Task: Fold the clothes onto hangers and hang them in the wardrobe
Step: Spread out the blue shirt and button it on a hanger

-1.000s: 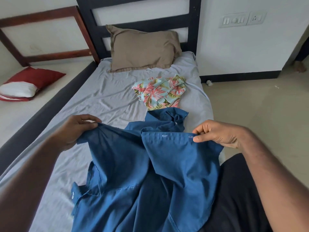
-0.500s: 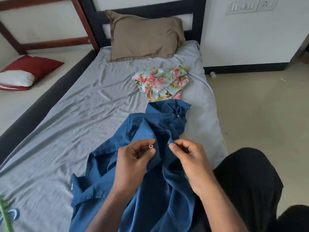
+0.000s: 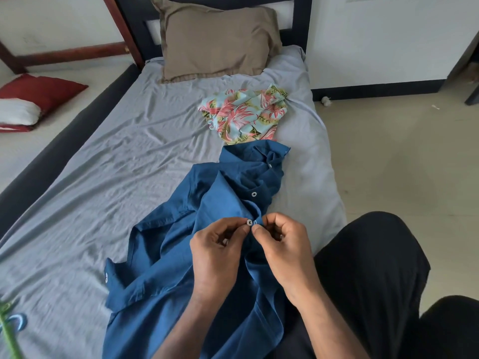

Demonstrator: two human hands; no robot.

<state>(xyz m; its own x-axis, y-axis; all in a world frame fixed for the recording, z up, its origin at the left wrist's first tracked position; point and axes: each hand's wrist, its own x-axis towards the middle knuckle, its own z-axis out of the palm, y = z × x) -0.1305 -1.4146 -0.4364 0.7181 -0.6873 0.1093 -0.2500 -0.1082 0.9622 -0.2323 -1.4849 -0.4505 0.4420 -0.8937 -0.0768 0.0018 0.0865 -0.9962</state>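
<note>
a: item one?
b: blue shirt, button-front, lying rumpled on the grey bed sheet. long axis runs from the near edge of the bed toward the headboard, tilted a little to the right. collar end points away, toward the tan pillow; hem end comes toward the person and drops off the near edge of the picture. one cuffed sleeve trails out to the left.

a: fastenings?
b: two buttons show above the hands on the placket, a third sits at the fingertips.

a: hands?
b: left hand, fingers curled, thumb and forefinger pinching the placket edge that carries the button. right hand, fingers curled, pinching the opposite edge of the shirt front right beside it. the two thumb tips nearly meet at the button. whether the button is through its hole, cannot tell.

a: item two?
b: floral garment, pale blue with pink and green leaves, bunched in a heap on the sheet between the shirt collar and the pillow, its near edge touching or just overlapped by the collar.

a: surroundings?
b: dark bed frame along the left side; red and white cushion on the floor beyond it, well apart from the shirt. a green and blue object at the lower left corner, blurred, possibly hangers. the person's dark trousers at the right, against the bed edge. beige floor to the right.
</note>
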